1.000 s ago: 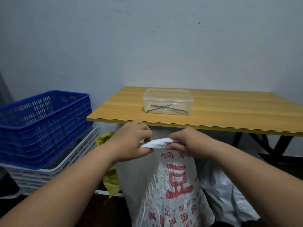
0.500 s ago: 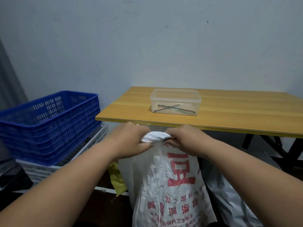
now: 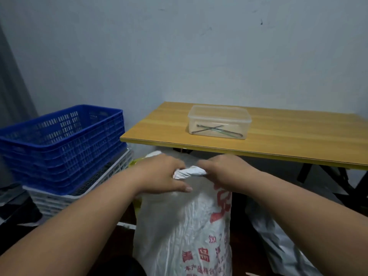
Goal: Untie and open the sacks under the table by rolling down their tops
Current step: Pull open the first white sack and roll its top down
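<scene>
Gripping the bunched top of the white woven plastic sack with red printed characters (image 3: pixel 185 232), my left hand (image 3: pixel 159 176) and right hand (image 3: pixel 225 172) sit at the centre of the head view. Each hand is closed around one end of the twisted white roll of sack material (image 3: pixel 189 173), with the left thumb lying flat on the sack just below the roll. The sack stands upright in the lower middle of the frame, its top just in front of and below the near edge of the yellow wood-grain table (image 3: pixel 298 136).

On that table, in the middle right of the frame, rests a clear lidded plastic box (image 3: pixel 219 121) with thin dark ties (image 3: pixel 215 130) crossed inside it. At the left of the frame a blue perforated plastic crate (image 3: pixel 59 140) is stacked on a white perforated crate (image 3: pixel 79 188). A strip of yellow-green material (image 3: pixel 137 204) shows just behind the sack's left side. At the lower right, beside the sack, lies a crumpled grey-white plastic bag (image 3: pixel 278 246), partly behind my right forearm. I cannot tell whether the sack is tied.
</scene>
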